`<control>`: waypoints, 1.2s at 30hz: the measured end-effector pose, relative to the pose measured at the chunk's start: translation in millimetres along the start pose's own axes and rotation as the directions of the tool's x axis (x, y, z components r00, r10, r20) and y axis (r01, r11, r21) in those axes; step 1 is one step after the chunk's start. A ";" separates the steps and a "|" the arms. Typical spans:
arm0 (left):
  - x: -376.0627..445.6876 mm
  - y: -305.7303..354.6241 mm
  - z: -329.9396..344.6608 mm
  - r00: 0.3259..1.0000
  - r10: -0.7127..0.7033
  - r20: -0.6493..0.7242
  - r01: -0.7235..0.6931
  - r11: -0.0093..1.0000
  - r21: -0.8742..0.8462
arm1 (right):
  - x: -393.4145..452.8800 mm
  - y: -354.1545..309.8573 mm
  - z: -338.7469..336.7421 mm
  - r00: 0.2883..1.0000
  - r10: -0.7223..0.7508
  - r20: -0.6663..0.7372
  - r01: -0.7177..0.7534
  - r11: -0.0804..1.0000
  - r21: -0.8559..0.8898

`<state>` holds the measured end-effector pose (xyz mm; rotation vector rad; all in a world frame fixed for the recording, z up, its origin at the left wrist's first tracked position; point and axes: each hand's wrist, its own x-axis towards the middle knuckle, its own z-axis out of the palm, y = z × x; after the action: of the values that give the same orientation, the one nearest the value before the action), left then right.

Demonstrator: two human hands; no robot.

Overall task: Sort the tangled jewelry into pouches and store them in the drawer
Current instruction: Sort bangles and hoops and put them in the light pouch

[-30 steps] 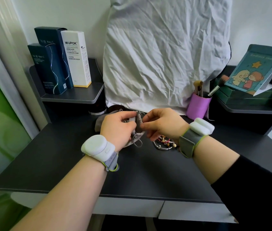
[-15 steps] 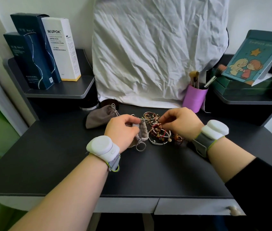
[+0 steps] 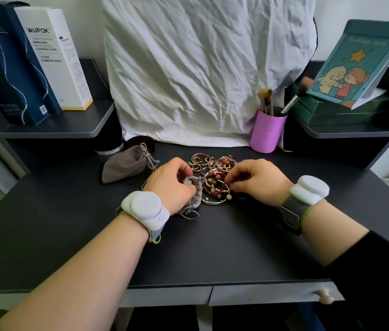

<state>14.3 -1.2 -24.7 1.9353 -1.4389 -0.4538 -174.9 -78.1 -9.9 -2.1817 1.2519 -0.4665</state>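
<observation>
Right hand [image 3: 258,180] now lower, at jewelry [image 3: 215,174]

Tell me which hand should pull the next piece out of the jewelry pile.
Right hand, probably: its fingertips are already at the jewelry pile. The left hand grips the grey pouch, so it is occupied.

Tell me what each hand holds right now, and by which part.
The left hand grips a grey pouch at its gathered mouth. The right hand reaches into the jewelry pile; whether it pinches a piece cannot be told.
</observation>
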 end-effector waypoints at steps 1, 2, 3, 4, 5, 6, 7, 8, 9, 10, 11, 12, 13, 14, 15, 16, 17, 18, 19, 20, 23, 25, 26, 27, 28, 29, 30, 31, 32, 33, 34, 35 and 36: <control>1.3 -0.8 1.0 1.000 -0.006 0.007 0.006 0.999 0.034 | 0.3 2.6 -0.7 0.999 0.032 -0.029 -0.031 0.998 0.058; 2.7 -1.7 1.8 1.000 -0.013 0.009 0.012 0.997 0.070 | 0.7 5.2 -1.7 0.996 0.063 -0.061 -0.056 0.992 0.113; 3.7 -3.0 2.5 1.000 -0.020 0.008 0.019 0.995 0.102 | 0.9 8.0 -2.5 0.992 0.093 -0.086 -0.079 0.985 0.155; 4.1 -5.1 1.4 1.000 -0.028 0.004 0.027 0.992 0.126 | 1.3 9.2 -3.6 0.989 0.114 -0.098 -0.095 0.979 0.183; 4.8 -7.0 0.8 0.999 -0.036 -0.001 0.036 0.989 0.145 | 1.9 11.1 -5.2 0.987 0.130 -0.096 -0.109 0.975 0.194; 5.7 -8.7 0.4 0.999 -0.046 -0.005 0.046 0.987 0.157 | 2.8 13.2 -6.9 0.987 0.136 -0.086 -0.118 0.975 0.186; 6.7 -10.2 -0.3 0.998 -0.055 -0.010 0.056 0.985 0.165 | 3.6 15.1 -9.0 0.988 0.136 -0.075 -0.123 0.980 0.157; 7.7 -11.4 -1.1 0.998 -0.060 -0.014 0.061 0.983 0.173 | 4.4 16.9 -10.4 0.989 0.134 -0.062 -0.127 0.985 0.115; 8.6 -12.0 -1.3 0.998 -0.058 -0.016 0.060 0.982 0.181 | 5.2 18.6 -11.7 0.990 0.131 -0.045 -0.128 0.990 0.066; 9.2 -12.2 -1.2 0.999 -0.049 -0.019 0.051 0.981 0.189 | 5.7 19.9 -12.3 0.991 0.129 -0.023 -0.128 0.992 0.020; 10.1 -11.4 -0.4 0.999 -0.035 -0.025 0.039 0.980 0.193 | 5.8 20.7 -13.1 0.991 0.131 0.003 -0.131 0.991 -0.015; 10.0 -10.6 0.4 0.999 -0.020 -0.032 0.025 0.982 0.189 | 5.7 20.5 -13.2 0.990 0.135 0.029 -0.134 0.991 -0.029; 10.2 -8.9 1.8 0.999 0.001 -0.038 0.006 0.984 0.178 | 5.5 20.2 -13.8 0.989 0.140 0.046 -0.139 0.990 -0.023; 10.1 -7.0 3.7 0.999 0.028 -0.041 -0.022 0.987 0.157 | 5.0 19.8 -14.4 0.989 0.138 0.055 -0.138 0.990 -0.010; 9.8 -4.5 5.5 0.997 0.061 -0.040 -0.056 0.990 0.129 | 4.9 19.4 -15.0 0.990 0.128 0.057 -0.128 0.992 -0.004; 9.9 -1.6 7.7 0.995 0.093 -0.035 -0.090 0.991 0.099 | 5.1 19.5 -15.3 0.993 0.107 0.058 -0.107 0.994 -0.011; 9.7 1.7 8.8 0.992 0.124 -0.026 -0.122 0.990 0.077 | 5.1 18.9 -15.3 0.995 0.081 0.059 -0.079 0.996 -0.032; 10.1 5.2 10.2 0.988 0.152 -0.012 -0.151 0.986 0.065 | 5.4 18.5 -15.0 0.996 0.056 0.063 -0.052 0.997 -0.062; 10.6 8.4 11.8 0.984 0.177 0.010 -0.177 0.982 0.061 | 5.8 18.0 -14.7 0.997 0.037 0.069 -0.030 0.995 -0.094; 11.0 11.3 13.2 0.980 0.198 0.038 -0.200 0.978 0.064 | 5.7 17.3 -14.6 0.997 0.026 0.075 -0.016 0.992 -0.122; 12.6 16.5 18.3 0.967 0.212 0.140 -0.227 0.969 0.094 | 6.8 15.7 -14.4 0.997 0.021 0.079 -0.007 0.985 -0.173; 14.6 17.4 20.4 0.961 0.211 0.180 -0.233 0.966 0.110 | 8.5 15.3 -15.0 0.996 0.024 0.081 -0.007 0.978 -0.208; 15.5 17.7 20.7 0.958 0.213 0.192 -0.238 0.964 0.122 | 9.6 15.4 -15.4 0.996 0.025 0.088 -0.005 0.974 -0.226; 15.7 17.8 20.1 0.956 0.214 0.201 -0.244 0.960 0.138 | 10.1 15.3 -15.9 0.995 0.026 0.100 0.000 0.970 -0.244; 16.4 17.8 19.8 0.954 0.214 0.208 -0.248 0.957 0.153 | 11.0 15.6 -16.7 0.993 0.028 0.116 0.003 0.966 -0.260; 17.1 17.5 19.6 0.954 0.210 0.214 -0.248 0.954 0.167 | 11.8 16.2 -17.5 0.991 0.033 0.133 0.004 0.962 -0.272; 17.7 16.5 19.4 0.955 0.204 0.215 -0.244 0.954 0.177 | 12.6 16.7 -17.5 0.988 0.038 0.148 0.005 0.961 -0.278; 17.8 15.6 19.4 0.956 0.202 0.214 -0.242 0.952 0.186 | 12.6 17.1 -17.9 0.987 0.040 0.154 0.005 0.960 -0.280; 18.0 14.2 19.5 0.957 0.199 0.211 -0.241 0.951 0.194 | 12.8 18.0 -17.6 0.988 0.037 0.152 0.006 0.962 -0.275; 18.2 12.9 19.7 0.958 0.196 0.208 -0.237 0.951 0.198 | 13.4 18.8 -17.5 0.989 0.032 0.142 0.006 0.965 -0.261; 18.6 11.8 19.7 0.960 0.192 0.203 -0.233 0.952 0.199 | 13.9 19.5 -17.6 0.992 0.027 0.125 0.003 0.972 -0.236; 18.7 10.8 19.4 0.962 0.188 0.197 -0.227 0.954 0.198 | 14.4 20.3 -17.8 0.994 0.025 0.102 -0.004 0.980 -0.199; 18.9 10.1 19.2 0.964 0.184 0.192 -0.221 0.956 0.195 | 15.3 20.9 -17.9 0.997 0.026 0.074 -0.015 0.989 -0.147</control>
<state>1.3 -26.5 -29.3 1.9228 -1.8445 -0.3902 -191.1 -105.1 -9.1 -2.2828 1.3021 -0.2888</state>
